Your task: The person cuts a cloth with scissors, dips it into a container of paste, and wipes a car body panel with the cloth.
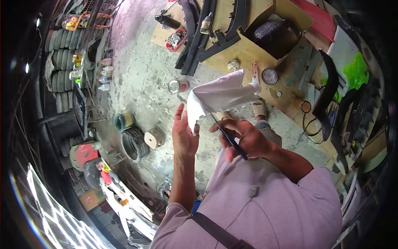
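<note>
A white sheet, creased and folded, hangs in front of me; I cannot tell if it is cloth or paper. Its lower left corner lies between the thumb and fingers of my left hand. My right hand is wrapped round the dark handle of a long, thin-bladed cutting tool. The blade slants up and left, with its far end against the sheet. Whether the tool is a knife or scissors does not show clearly.
Ahead right is a wooden table with an open cardboard box, a round tin and dark curved trim parts. On the concrete floor stand a can, a bucket and a coil of hose. Shelving lines the left.
</note>
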### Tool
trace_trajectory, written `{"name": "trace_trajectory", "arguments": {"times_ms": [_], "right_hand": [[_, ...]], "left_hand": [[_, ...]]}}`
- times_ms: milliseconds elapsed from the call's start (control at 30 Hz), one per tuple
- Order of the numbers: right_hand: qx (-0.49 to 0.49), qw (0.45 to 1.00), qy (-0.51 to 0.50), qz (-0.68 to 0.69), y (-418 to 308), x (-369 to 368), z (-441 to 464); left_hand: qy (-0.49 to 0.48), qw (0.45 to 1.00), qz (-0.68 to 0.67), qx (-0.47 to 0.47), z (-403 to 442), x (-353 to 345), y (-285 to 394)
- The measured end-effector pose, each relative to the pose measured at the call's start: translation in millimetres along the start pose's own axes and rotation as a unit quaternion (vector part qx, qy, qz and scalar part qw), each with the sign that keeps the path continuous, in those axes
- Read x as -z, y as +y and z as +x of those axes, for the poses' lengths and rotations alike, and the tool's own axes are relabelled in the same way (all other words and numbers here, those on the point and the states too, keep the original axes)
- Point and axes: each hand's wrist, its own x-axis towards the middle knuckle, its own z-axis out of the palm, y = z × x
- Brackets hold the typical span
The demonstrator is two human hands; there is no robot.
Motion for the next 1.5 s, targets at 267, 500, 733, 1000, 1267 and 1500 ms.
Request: {"name": "trace_trajectory", "arguments": {"times_ms": [267, 500, 733, 1000, 1267, 1500], "right_hand": [[0.032, 0.989, 0.059, -0.129, -8.0, -5.8, -11.3], [0.041, 0.99, 0.047, -0.128, -3.1, -19.0, -14.5], [0.041, 0.985, 0.012, -0.165, -21.0, -22.8, -9.3], [0.057, 0.988, -0.082, 0.119, -16.4, -25.4, -9.9], [-0.021, 0.981, -0.091, 0.171, -22.9, -27.7, -17.2], [-0.008, 0.971, -0.105, 0.214, -16.4, -36.7, -16.9]], "left_hand": [[0.005, 0.992, 0.026, 0.127, -44.6, -33.7, -22.4], [-0.268, 0.95, -0.092, 0.128, -21.1, -75.4, -14.8], [-0.283, 0.933, -0.191, 0.115, -5.5, -63.3, -2.9], [-0.207, 0.974, 0.049, -0.077, -28.9, -91.2, 9.5], [-0.205, 0.949, 0.188, -0.146, -42.1, -103.7, 22.2], [-0.233, 0.92, 0.25, -0.19, -44.9, -93.6, 29.1]]}}
